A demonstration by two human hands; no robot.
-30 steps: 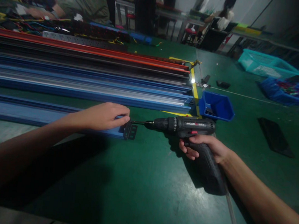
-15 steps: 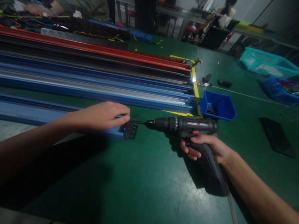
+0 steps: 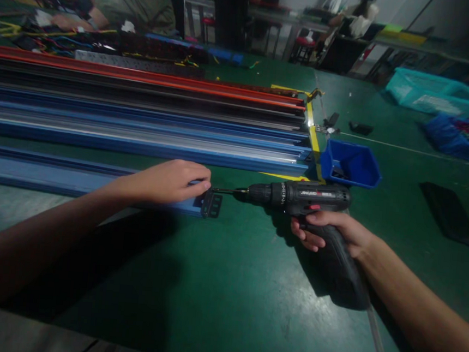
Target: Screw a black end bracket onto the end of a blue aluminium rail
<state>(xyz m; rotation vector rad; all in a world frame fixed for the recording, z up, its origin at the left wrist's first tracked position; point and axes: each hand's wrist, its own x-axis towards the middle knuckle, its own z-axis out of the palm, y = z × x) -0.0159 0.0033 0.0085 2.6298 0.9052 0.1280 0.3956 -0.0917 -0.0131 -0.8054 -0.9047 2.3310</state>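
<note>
My right hand (image 3: 328, 231) is wrapped round the handle of a black cordless drill (image 3: 306, 196), which points left. Its long thin bit (image 3: 229, 190) reaches the upper corner of a black slotted end bracket (image 3: 212, 205). That bracket sits at the right end of a blue metal profile (image 3: 94, 179) lying on the green table. My left hand (image 3: 172, 180) rests over this end, thumb and fingers closed at the bracket's top corner by the bit's tip. Whatever the fingertips pinch is hidden; any screw there is too small to make out.
Behind lie several blue, black and red profiles (image 3: 140, 129), ending at yellow tape (image 3: 314, 142). A blue bin (image 3: 352, 164) holds small dark parts. Farther right are a dark flat object (image 3: 450, 214), a blue tray (image 3: 443, 137) and a teal basket (image 3: 434, 95). Another person's arm rests near wires at back left.
The whole view has shifted slightly, so everything appears a little farther right. Both hands, the drill and the bracket keep the same placement relative to each other.
</note>
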